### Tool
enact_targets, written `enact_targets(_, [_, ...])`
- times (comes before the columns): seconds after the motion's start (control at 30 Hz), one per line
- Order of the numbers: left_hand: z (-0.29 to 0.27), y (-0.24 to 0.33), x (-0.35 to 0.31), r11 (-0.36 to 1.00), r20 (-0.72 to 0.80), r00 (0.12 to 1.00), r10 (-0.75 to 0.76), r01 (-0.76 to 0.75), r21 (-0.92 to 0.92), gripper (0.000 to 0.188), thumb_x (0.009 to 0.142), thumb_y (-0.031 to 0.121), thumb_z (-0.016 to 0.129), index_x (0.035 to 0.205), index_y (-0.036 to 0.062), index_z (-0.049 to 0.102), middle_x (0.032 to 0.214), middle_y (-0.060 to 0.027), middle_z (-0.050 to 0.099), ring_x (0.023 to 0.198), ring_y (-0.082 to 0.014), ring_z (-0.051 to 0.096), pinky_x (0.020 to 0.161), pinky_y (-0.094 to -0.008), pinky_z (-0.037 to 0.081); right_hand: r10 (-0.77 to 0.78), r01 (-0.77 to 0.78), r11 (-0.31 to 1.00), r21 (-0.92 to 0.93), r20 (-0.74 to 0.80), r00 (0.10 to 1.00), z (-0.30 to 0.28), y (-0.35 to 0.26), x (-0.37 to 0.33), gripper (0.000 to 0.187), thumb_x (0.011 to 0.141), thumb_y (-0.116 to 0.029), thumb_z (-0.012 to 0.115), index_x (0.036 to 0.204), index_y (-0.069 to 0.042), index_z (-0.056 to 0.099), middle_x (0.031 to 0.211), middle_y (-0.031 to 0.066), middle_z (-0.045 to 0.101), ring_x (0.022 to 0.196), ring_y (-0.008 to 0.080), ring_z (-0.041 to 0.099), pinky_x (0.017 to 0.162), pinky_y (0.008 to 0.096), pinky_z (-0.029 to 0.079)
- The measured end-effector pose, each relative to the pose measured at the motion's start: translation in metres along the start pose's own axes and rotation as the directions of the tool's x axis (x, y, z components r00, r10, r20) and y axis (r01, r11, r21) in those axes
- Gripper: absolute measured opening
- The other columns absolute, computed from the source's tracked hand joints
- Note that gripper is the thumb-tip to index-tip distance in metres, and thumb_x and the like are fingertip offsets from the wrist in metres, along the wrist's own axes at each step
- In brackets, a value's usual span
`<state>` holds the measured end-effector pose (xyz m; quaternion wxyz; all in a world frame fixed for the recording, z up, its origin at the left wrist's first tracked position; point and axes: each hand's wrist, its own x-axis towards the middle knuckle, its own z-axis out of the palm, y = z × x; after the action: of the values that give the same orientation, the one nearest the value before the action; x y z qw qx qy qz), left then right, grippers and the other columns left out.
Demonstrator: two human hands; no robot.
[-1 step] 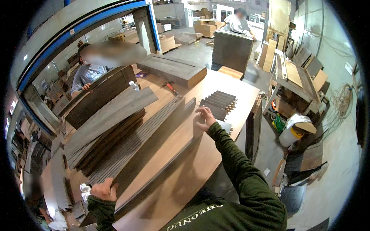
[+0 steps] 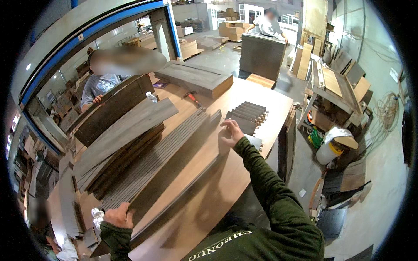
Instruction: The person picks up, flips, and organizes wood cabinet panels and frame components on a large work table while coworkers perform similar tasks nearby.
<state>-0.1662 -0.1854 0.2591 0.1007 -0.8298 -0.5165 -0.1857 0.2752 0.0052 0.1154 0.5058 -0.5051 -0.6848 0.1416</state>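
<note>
A long, narrow grey-brown board runs diagonally across the wooden table in front of me, with its dark edge showing. At its far end my right hand is closed, fingers curled over the corner. My left hand is closed by the near end, thumb toward the boards; its fingertips are hidden. Just beyond lies a row of long grey boards set close together on edge. Short grey pieces with pegs sit in a row beside my right hand.
A stack of wide boards, a red-handled hammer, a clear bottle and a panelled grey piece share the table. Across it a person holds a dark panel. Another person stands behind a tall stack.
</note>
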Motion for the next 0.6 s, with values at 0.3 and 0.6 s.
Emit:
enact_targets(0.3, [0.055, -0.048, -0.034, 0.959, 0.034, 0.964, 0.262, -0.256, -0.124, 0.014, 0.081, 0.023, 0.058, 0.083, 0.0094, 0.059, 0.043, -0.0071, 0.044, 0.034, -0.0224, 0.042, 0.036, -0.0308, 0.032, -0.029, 0.029, 0.999, 0.016, -0.021, 0.999, 0.003, 0.003, -0.001, 0.048, 0.060, -0.019, 0.065, 0.104, -0.010, 0.049, 0.109, 0.0121, 0.048, 0.112, 0.0296, 0.041, 0.095, 0.0381, 0.037])
enact_targets(0.6, [0.036, -0.002, -0.013, 0.993, 0.114, 0.987, 0.109, -0.113, 0.030, 0.017, 0.082, 0.024, 0.057, 0.087, 0.0082, 0.058, 0.044, -0.0067, 0.047, 0.039, -0.0224, 0.049, 0.043, -0.0336, 0.037, 0.017, -0.017, 1.000, 0.007, -0.019, 1.000, -0.003, 0.003, -0.005, 0.048, 0.059, -0.018, 0.063, 0.104, -0.011, 0.049, 0.109, 0.0124, 0.047, 0.106, 0.0288, 0.045, 0.094, 0.0373, 0.037])
